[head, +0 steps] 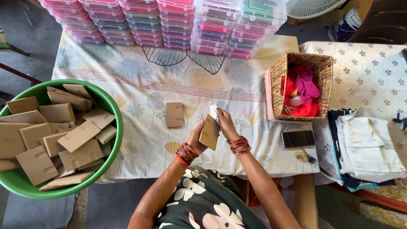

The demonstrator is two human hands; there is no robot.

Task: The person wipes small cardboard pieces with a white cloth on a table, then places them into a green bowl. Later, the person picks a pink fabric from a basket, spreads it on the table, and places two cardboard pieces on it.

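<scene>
left hand [197, 136] grips a brown card [209, 132] over the middle of the table [140, 76]; right hand [224, 123] pinches a small white piece [214, 111] at its far edge. another card [174, 114] lies just left.

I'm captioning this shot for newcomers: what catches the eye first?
The green tub heaped with brown cards at far left, then stacked clear boxes along the table's far edge. At centre, the left hand and right hand hold one brown card.

Cardboard piece [209, 132] between both hands
</scene>
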